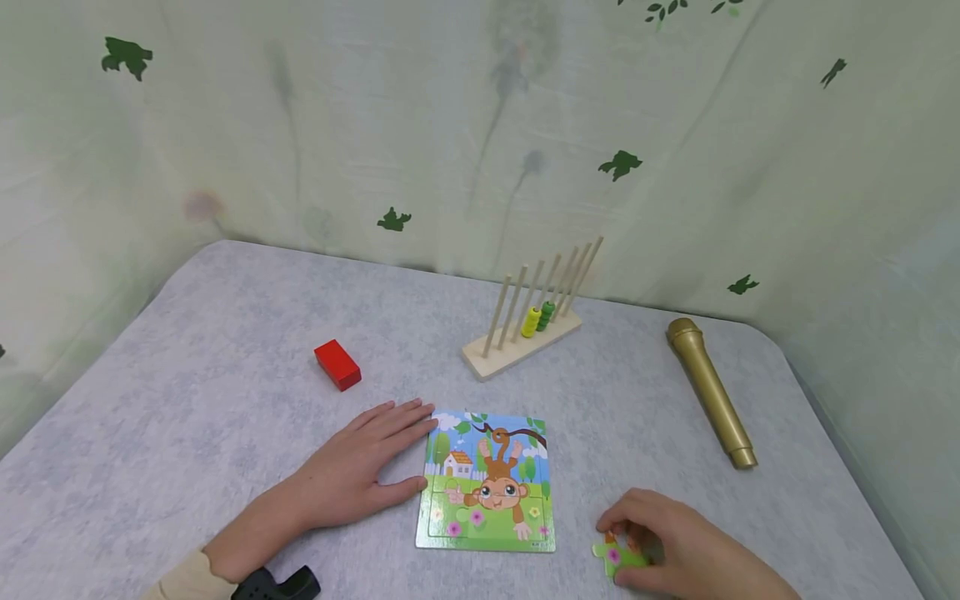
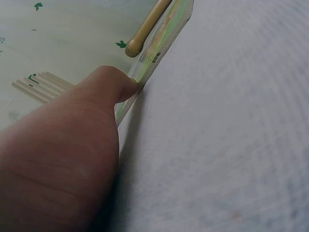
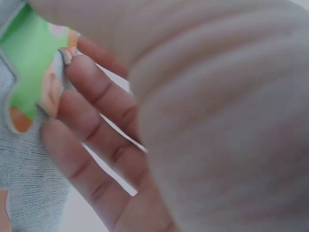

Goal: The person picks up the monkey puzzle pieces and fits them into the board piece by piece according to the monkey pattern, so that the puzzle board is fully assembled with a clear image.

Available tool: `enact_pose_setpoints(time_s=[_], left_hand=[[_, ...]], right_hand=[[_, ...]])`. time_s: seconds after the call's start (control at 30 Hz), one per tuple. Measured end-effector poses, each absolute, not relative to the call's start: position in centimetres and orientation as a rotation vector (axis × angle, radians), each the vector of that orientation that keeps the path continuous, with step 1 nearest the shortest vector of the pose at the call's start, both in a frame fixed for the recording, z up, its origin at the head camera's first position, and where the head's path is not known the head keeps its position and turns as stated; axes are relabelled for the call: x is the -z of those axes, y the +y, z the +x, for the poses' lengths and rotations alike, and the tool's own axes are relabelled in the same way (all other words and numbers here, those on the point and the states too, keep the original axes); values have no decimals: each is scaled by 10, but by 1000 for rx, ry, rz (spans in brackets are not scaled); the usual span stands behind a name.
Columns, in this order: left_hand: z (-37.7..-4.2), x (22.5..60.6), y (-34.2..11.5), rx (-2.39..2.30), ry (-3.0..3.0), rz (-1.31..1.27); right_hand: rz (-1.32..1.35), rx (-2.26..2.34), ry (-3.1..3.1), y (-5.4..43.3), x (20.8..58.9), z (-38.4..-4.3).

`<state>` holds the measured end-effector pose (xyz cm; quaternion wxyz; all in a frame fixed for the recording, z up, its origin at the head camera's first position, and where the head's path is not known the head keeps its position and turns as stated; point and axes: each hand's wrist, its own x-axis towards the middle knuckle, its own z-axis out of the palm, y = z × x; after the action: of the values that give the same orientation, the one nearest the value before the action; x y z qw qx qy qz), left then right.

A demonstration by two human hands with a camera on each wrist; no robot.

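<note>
My left hand lies on the table with its fingers spread. Its fingertips and thumb touch the left edge of a square jigsaw puzzle showing a monkey hanging from a branch; the thumb meets that edge in the left wrist view too. To the right of the puzzle, my right hand pinches a green puzzle piece with a pink flower between thumb and fingers. In the right wrist view the puzzle piece also shows orange and peach parts; the thumb covers some of it.
Behind the puzzle stands a wooden peg rack with yellow beads and green beads. A red block lies at the left, a gold toy microphone at the right. A patterned curtain hangs behind the table.
</note>
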<state>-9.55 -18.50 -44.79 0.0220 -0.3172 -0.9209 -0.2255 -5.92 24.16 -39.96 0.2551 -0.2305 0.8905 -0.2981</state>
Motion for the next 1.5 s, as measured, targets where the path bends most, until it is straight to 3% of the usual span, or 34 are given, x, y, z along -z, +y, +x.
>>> enact_pose_setpoints(time_s=[1.5], left_hand=[[-95,450,-186,682,-2858,-964]], right_hand=[[-739,698,2608,243,398,-59]])
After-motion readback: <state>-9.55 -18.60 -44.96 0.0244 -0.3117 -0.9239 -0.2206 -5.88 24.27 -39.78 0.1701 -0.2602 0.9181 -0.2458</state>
